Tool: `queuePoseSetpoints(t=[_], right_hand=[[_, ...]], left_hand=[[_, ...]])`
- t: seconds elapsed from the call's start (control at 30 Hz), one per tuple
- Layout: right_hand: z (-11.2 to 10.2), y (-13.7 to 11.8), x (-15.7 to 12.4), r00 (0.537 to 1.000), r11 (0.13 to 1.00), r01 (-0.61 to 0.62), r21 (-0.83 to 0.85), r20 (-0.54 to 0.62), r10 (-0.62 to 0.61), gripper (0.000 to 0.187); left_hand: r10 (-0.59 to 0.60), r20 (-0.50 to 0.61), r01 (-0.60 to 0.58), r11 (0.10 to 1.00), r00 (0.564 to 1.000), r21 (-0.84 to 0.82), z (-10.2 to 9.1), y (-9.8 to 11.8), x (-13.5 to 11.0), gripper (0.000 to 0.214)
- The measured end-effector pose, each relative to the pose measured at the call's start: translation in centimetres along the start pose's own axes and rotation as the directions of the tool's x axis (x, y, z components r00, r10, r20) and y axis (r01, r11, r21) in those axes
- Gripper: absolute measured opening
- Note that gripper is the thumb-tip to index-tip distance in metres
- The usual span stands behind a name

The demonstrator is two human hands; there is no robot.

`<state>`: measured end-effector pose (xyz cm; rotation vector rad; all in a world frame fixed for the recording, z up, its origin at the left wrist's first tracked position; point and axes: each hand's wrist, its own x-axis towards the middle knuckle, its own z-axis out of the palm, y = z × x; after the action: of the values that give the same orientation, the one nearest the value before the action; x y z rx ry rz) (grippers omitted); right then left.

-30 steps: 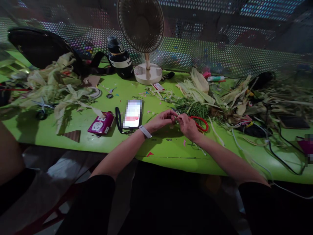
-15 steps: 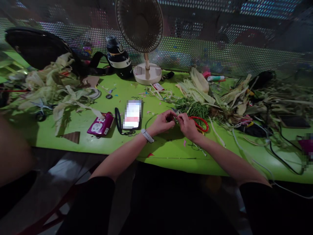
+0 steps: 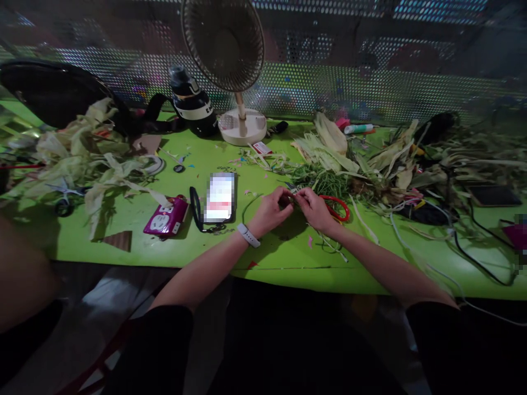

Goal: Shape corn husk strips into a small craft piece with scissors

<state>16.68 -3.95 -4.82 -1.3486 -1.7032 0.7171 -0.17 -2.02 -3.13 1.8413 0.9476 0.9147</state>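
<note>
My left hand, with a pale watch band at the wrist, is closed in a pinch above the green table. Fingertip to fingertip with it, my right hand is pinched as well. Whatever sits between the fingers is too small and dark to name. A thin dark-green strand curves on the table beside my left hand. Partly behind my right hand lie red-handled scissors. Just beyond the hands is a heap of shredded green strands.
Corn husks are piled at the right, more husks at the left. A phone, a purple pouch, a fan and a bottle stand or lie around. White cable trails at right. Another person's arm shows at left.
My view has shifted slightly, so the fan, bottle and husks appear a little further left. Both hands remain together, fingers pinched, with small fingertip movement.
</note>
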Motion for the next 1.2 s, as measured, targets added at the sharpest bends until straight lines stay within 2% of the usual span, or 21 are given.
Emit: queuePoseSetpoints(t=[0.23,0.5,0.77,0.97,1.1,1.2], right_hand=[[0.0,0.5,0.6,0.997,0.987,-0.073,0.144,0.043,0.067,0.04],[-0.5,0.0,0.7,0.99,0.978,-0.105,0.18,0.116,0.085,0.044],[-0.2,0.3,0.6,0.983,0.934,-0.179,0.31,0.107,0.153,0.038],[0.1,0.4,0.5,0.984,0.95,-0.169,0.263,0.097,0.148,0.03],[0.1,0.4,0.5,0.987,0.965,-0.152,0.214,0.086,0.137,0.025],[0.0,0.3,0.5,0.986,0.97,-0.154,0.187,0.095,0.138,0.022]], left_hand=[[0.031,-0.019,-0.031,0.999,0.999,0.008,0.3,-0.5,0.0,0.012],[-0.063,-0.033,0.059,0.992,0.997,-0.111,0.4,-0.9,0.2,0.019],[-0.08,-0.022,0.078,0.992,0.997,-0.099,0.4,-1.0,0.2,0.015],[-0.079,-0.029,0.076,0.993,0.996,-0.093,0.3,-1.1,0.1,0.021],[-0.004,-0.017,0.003,1.0,1.0,-0.031,0.3,-1.2,0.1,0.01],[0.034,-0.022,-0.033,0.999,0.999,0.027,0.3,-1.3,0.1,0.011]])
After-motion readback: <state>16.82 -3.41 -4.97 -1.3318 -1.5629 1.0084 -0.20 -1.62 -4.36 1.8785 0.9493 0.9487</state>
